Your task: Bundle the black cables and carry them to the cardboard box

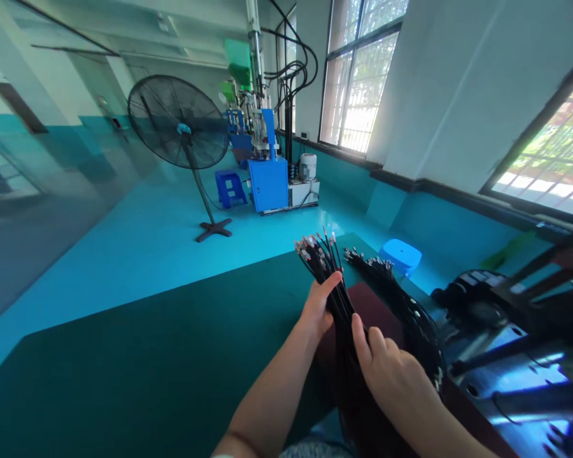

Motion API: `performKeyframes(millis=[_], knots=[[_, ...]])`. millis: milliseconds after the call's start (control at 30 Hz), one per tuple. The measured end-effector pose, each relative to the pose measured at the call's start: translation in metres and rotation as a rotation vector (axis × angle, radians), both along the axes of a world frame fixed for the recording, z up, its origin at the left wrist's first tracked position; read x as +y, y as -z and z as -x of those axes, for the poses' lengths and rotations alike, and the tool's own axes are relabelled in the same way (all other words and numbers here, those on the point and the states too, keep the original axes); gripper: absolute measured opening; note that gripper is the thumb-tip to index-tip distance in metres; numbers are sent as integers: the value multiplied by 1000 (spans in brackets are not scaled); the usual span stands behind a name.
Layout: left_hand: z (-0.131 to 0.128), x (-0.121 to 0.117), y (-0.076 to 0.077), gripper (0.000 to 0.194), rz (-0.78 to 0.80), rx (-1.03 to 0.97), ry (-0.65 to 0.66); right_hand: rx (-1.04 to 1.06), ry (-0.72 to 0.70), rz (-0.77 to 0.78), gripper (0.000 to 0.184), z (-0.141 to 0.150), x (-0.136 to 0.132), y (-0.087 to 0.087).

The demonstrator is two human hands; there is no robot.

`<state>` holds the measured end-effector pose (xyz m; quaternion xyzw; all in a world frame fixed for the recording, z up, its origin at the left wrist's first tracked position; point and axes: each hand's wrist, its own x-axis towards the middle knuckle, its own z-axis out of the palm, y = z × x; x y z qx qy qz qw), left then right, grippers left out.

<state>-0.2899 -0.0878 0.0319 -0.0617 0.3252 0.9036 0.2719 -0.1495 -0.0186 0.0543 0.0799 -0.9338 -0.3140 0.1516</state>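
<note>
A thick bundle of black cables [338,299] with small metal connector tips fans out at its far end. My left hand [318,308] grips the bundle from the left, thumb across it. Closer to me, my right hand [386,369] is closed over the same bundle from the right. A second bundle of black cables [410,312] lies curved just to the right on a dark red pad [375,305]. Both hands are over the dark green table [148,369].
A dark machine with black bars and metal parts [516,324] stands at the right edge. Beyond the table are a blue stool [401,256], a standing fan [179,124], a blue moulding machine [267,181] and another blue stool [230,187] on the blue floor.
</note>
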Motion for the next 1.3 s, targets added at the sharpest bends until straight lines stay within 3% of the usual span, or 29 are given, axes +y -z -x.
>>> performKeyframes(millis=[167,267,333,433,533,633,767,867,1067,1300], knots=[[-13,-21,-2,38,13,222,166,1,-28,51,58,-20,-14,14],[-18,-28,-4,36,-26,319,265,-1,-89,190,58,-29,-14,11],[-22,-29,-5,33,-20,343,258,-49,-162,365,52,-29,-8,-6],[-29,-26,-9,28,-7,359,203,-88,-243,669,29,-10,5,-48],[-37,-22,-12,36,-30,390,211,-112,-276,918,37,26,11,-86],[-42,-21,-11,50,-57,429,225,-180,-216,900,48,61,11,-104],[-40,-24,-6,46,-57,598,311,-411,-259,846,43,84,15,-109],[-37,-27,-5,48,-52,717,354,-498,-291,822,32,89,21,-111],[-35,-27,-5,55,17,748,389,-416,-235,776,24,91,27,-114],[-34,-23,-2,65,-9,732,390,-466,-159,978,16,92,30,-115]])
